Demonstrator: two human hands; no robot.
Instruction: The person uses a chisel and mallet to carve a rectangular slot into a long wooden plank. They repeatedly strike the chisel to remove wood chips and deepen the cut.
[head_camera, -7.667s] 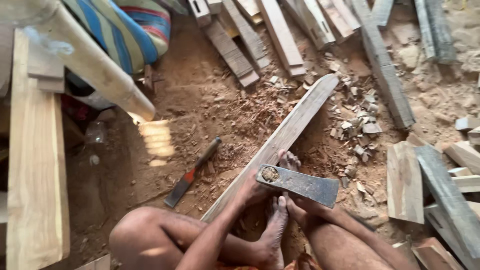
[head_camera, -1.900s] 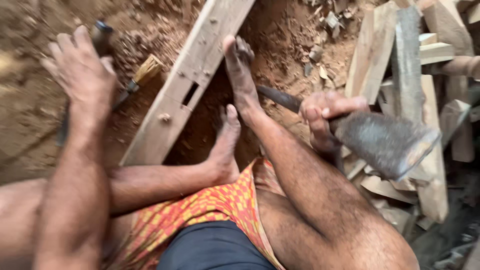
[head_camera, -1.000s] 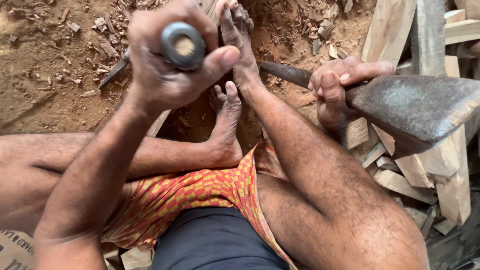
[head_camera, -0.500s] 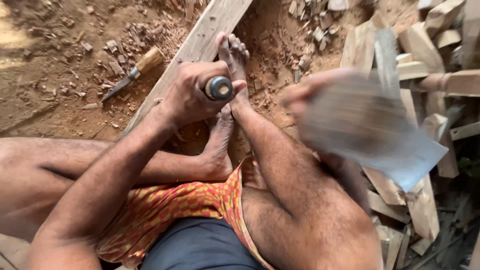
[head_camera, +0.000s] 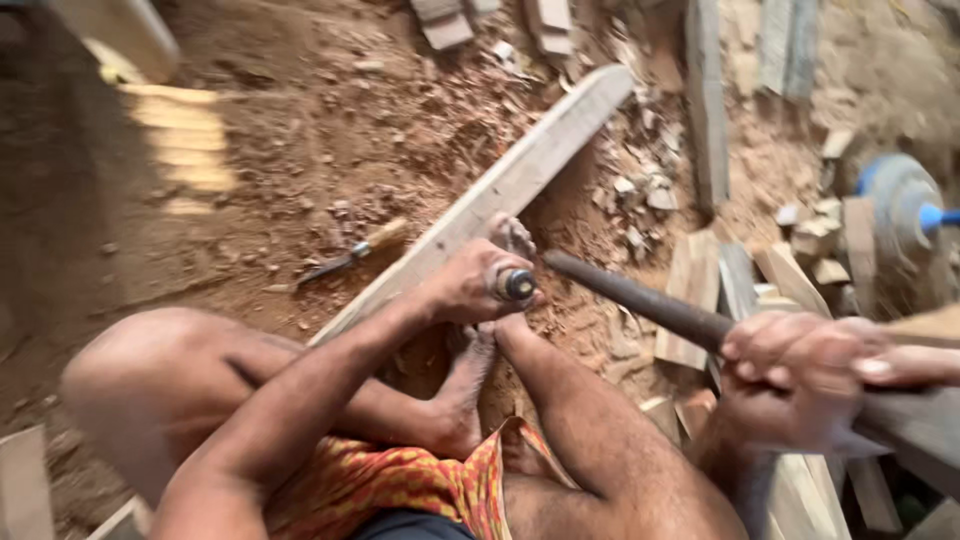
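Left hand (head_camera: 470, 290) stays closed around the chisel (head_camera: 515, 285) on the plank (head_camera: 500, 195); right hand (head_camera: 800, 375), fist tight on the adze (head_camera: 640, 300) (blurred), has swung back right since 0.5 s ago.

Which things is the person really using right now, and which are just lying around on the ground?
In use:
- chisel, in the left hand
- long plank, under the foot
- dark-handled striking tool, in the right hand

Lying about:
- spare chisel on the dirt
- wood offcuts
- wood chips
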